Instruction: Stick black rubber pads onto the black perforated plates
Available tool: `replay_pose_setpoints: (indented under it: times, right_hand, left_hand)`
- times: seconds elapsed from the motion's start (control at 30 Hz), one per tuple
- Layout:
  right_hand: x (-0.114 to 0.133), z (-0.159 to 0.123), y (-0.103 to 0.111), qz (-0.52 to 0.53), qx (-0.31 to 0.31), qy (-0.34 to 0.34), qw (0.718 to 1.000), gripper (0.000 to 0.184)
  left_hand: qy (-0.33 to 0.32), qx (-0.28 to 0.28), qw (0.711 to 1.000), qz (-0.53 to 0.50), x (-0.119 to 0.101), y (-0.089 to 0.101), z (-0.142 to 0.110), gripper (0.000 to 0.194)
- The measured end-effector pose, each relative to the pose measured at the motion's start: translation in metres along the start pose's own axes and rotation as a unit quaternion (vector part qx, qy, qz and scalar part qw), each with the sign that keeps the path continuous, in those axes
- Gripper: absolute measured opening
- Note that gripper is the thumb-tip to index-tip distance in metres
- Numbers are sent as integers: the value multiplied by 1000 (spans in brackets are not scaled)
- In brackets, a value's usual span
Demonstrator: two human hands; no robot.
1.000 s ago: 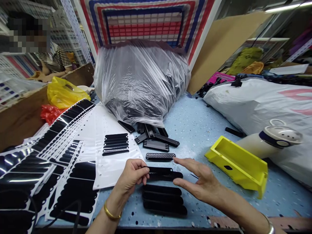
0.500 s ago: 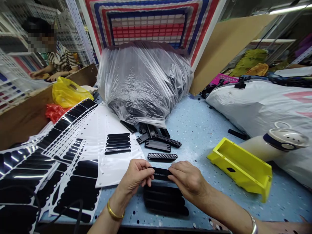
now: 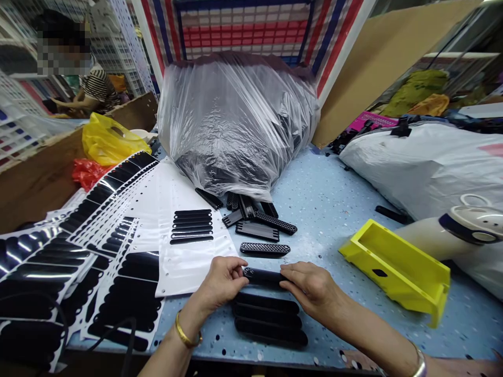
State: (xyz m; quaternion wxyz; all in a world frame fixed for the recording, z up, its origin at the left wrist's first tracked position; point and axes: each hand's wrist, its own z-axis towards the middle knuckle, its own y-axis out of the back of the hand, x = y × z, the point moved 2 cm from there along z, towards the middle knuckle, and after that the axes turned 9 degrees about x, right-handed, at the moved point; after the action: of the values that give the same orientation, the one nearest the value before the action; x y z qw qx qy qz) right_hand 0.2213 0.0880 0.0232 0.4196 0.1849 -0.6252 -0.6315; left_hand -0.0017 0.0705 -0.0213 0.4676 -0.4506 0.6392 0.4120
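Observation:
My left hand (image 3: 220, 283) and my right hand (image 3: 312, 288) pinch the two ends of a black oblong plastic piece (image 3: 264, 276), held just above the blue speckled table (image 3: 326, 209). Below it lie three similar black pieces (image 3: 269, 318) in a row. Beyond it lies a black perforated grille piece (image 3: 265, 248), and several more grille parts (image 3: 255, 222) spill from a big clear plastic bag (image 3: 236, 120). To the left lies a white backing sheet with black oblong stickers (image 3: 192, 226).
Several sticker sheets (image 3: 78, 262) fan out at the left. A yellow plastic tray (image 3: 396, 267) sits at the right, beside a white bottle-like object (image 3: 451, 230) and a large white sack (image 3: 424, 162). Another person (image 3: 90, 86) works at the far left behind a yellow bag (image 3: 108, 141).
My right hand, open one second ago, has closed on the right end of the black piece. Both hands now hold it lower, close above the row of three pieces.

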Motion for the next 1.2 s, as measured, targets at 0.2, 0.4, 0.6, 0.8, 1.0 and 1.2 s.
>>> replay_pose_setpoints:
  times: [0.2,0.4,0.6,0.8,1.0,1.2]
  right_hand:
    - [1,0,-6,8,14,-21,1000,16]
    - [2,0,-10,9,24,-25,999,16]
    - [3,3,-8,-2,48,-20,999,18]
    - [4,4,-9,-3,60,-23,998,21]
    - [5,4,-11,-5,76,-41,996,16]
    - [6,5,-10,-15,92,-52,994,16]
  left_hand:
    - [10,23,1000,15,3,-2,1,27]
    - [17,23,1000,1,0,-1,0,24]
    - [16,25,1000,-2,-1,-1,0,24]
    - [15,18,1000,2,1,-1,1,23]
    - [12,23,1000,5,1,-1,1,21]
    - [10,22,1000,-4,2,-1,0,22]
